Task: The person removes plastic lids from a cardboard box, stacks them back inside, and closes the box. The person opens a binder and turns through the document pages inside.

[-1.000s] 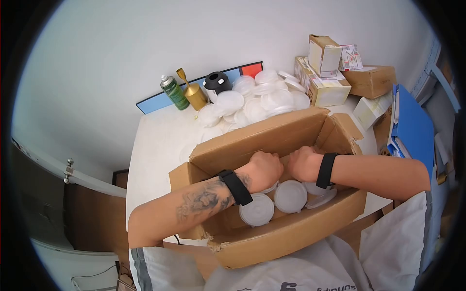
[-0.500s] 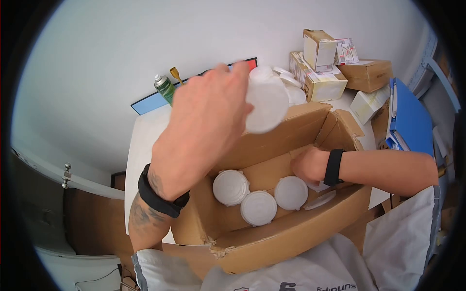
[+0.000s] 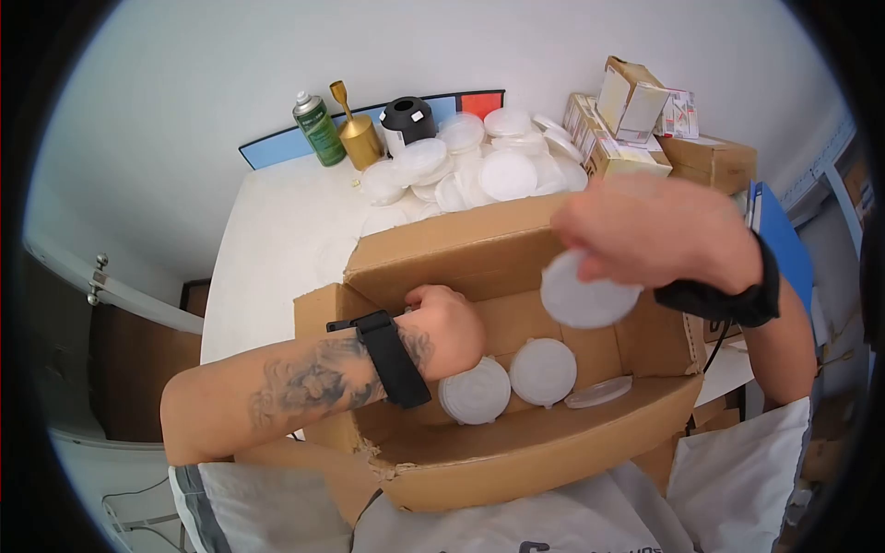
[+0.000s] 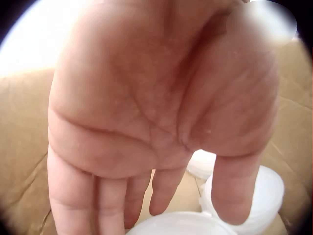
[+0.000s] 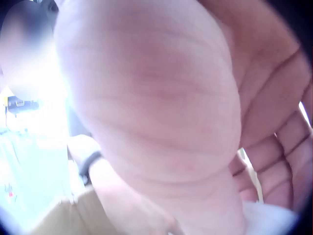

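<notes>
My right hand (image 3: 659,226), blurred, pinches a round translucent white lid (image 3: 590,290) over the right part of the open cardboard box (image 3: 544,465). In the right wrist view a pale edge of that lid (image 5: 269,218) shows under the fingers. Inside the box's left end, my left hand (image 3: 442,332) reaches down, its fingertips hidden in the head view. The left wrist view shows its fingers hanging fairly straight, with a white lid (image 4: 181,226) below and the thumb in front of another lid (image 4: 269,196). Two lids (image 3: 475,391) (image 3: 544,371) lie flat on the box floor; one (image 3: 599,393) leans by the front wall.
A heap of similar lids (image 3: 507,175) lies on the white table (image 3: 267,249) behind the box. Along the wall stand a green spray can (image 3: 318,129), a gold object (image 3: 359,140) and a black-and-white item (image 3: 407,124). Small cartons (image 3: 631,101) and a blue folder (image 3: 784,244) are at right.
My left hand has gone from above the box with a lid down into its left end. My right hand has risen from inside the box, holding a lid. The view has shifted slightly.
</notes>
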A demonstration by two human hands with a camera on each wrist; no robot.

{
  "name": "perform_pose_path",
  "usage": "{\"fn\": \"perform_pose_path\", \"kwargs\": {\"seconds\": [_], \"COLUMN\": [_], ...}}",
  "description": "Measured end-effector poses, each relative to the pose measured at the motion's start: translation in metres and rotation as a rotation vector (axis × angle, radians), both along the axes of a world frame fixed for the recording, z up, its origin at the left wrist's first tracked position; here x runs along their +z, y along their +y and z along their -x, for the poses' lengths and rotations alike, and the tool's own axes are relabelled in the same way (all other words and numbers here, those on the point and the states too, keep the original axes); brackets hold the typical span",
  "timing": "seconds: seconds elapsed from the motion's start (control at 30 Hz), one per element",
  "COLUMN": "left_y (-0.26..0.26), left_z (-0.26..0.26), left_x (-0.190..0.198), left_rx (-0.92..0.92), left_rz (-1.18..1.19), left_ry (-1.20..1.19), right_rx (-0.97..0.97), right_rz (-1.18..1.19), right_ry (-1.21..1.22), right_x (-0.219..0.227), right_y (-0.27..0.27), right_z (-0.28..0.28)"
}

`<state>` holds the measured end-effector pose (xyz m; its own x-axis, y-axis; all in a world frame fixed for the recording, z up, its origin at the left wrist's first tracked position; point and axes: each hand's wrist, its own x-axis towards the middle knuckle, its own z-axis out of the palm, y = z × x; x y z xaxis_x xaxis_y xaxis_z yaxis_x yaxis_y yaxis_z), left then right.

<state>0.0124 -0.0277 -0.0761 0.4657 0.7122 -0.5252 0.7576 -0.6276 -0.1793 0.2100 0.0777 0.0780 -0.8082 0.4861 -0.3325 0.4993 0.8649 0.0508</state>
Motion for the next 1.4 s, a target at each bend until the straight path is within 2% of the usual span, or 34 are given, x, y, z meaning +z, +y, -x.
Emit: {"fn": "perform_pose_path", "kwargs": {"seconds": [0.07, 0.1, 0.17, 0.2, 0.27, 0.33, 0.4, 0.47, 0.5, 0.57, 0.6, 0.67, 0.7, 0.77, 0.8, 0.87, 0.93, 1.0, 1.03, 1.1, 1.17, 1.2, 1.27, 1.37, 1.4], "left_y": [0.001, -0.001, -0.003, -0.001, 0.001, 0.001, -0.002, -0.008, -0.008, 0.002, 0.007, 0.012, 0.012, 0.015, 0.012, 0.006, 0.013, 0.008, 0.004, -0.003, -0.008, -0.01, -0.013, -0.02, -0.024], "left_z": [-0.008, -0.009, -0.012, -0.018, -0.04, -0.039, -0.033, -0.019, -0.015, -0.009, -0.005, 0.002, -0.001, -0.012, -0.018, -0.03, -0.036, -0.033, -0.034, -0.037, -0.041, -0.043, -0.052, -0.058, -0.054], "left_x": [0.009, 0.007, 0.008, 0.012, 0.045, 0.052, 0.061, 0.083, 0.098, 0.137, 0.15, 0.168, 0.166, 0.16, 0.156, 0.144, 0.117, 0.071, 0.063, 0.047, 0.036, 0.033, 0.028, 0.028, 0.029], "left_rx": [-0.113, -0.113, -0.186, -0.19, 0.141, 0.163, 0.186, 0.021, 0.058, 0.164, 0.236, 0.292, 0.297, 0.351, 0.351, 0.293, 0.199, 0.119, 0.126, 0.097, 0.064, 0.036, -0.038, -0.127, -0.088], "left_rz": [-0.037, -0.027, -0.095, -0.093, 0.171, 0.187, 0.203, 0.073, 0.073, 0.048, 0.023, -0.286, -0.286, -0.779, -0.78, -0.307, 0.039, 0.074, 0.071, 0.093, 0.12, 0.137, 0.171, 0.21, 0.173], "left_ry": [0.225, 0.222, 0.304, 0.308, 0.322, 0.293, 0.267, 0.068, -0.001, -0.09, -0.113, -0.249, -0.25, -0.234, -0.235, -0.212, -0.146, -0.117, -0.127, -0.137, -0.142, -0.138, -0.123, -0.089, -0.155], "right_rx": [0.083, 0.081, -0.111, -0.116, 0.168, 0.338, 0.301, 0.33, 0.326, 0.34, 0.345, 0.325, 0.331, 0.386, 0.387, 0.352, 0.332, 0.263, 0.216, 0.194, 0.152, 0.11, -0.185, -0.291, -0.197], "right_rz": [-0.302, -0.291, -0.76, -0.759, -0.243, 0.021, 0.152, 0.047, 0.048, 0.219, 0.219, 0.196, 0.196, 0.214, 0.213, 0.198, 0.235, 0.254, 0.235, 0.14, 0.047, -0.073, -0.143, -0.284, -0.322], "right_ry": [0.548, 0.546, 0.554, 0.557, 0.191, 0.137, -0.103, -0.073, -0.063, -0.065, -0.063, -0.079, -0.081, -0.004, -0.005, -0.013, -0.037, -0.11, -0.164, -0.058, 0.135, 0.301, 0.47, 0.536, 0.425], "right_x": [0.008, 0.008, 0.01, 0.004, -0.018, -0.061, -0.116, -0.155, -0.167, -0.176, -0.174, -0.165, -0.163, -0.159, -0.157, -0.146, -0.121, -0.087, -0.069, -0.036, -0.009, -0.005, 0.018, 0.01, 0.0], "right_y": [0.016, 0.016, -0.002, -0.011, -0.029, -0.034, -0.032, -0.032, -0.029, -0.024, -0.025, -0.027, -0.026, -0.024, -0.025, -0.028, -0.029, -0.03, -0.031, -0.028, -0.014, -0.006, 0.0, 0.015, 0.01], "right_z": [-0.004, -0.006, 0.002, 0.002, 0.0, -0.004, 0.008, 0.005, 0.001, 0.0, 0.002, 0.004, 0.003, 0.001, 0.001, 0.001, 0.001, 0.001, 0.0, -0.014, -0.024, -0.032, -0.025, -0.025, -0.026]}}
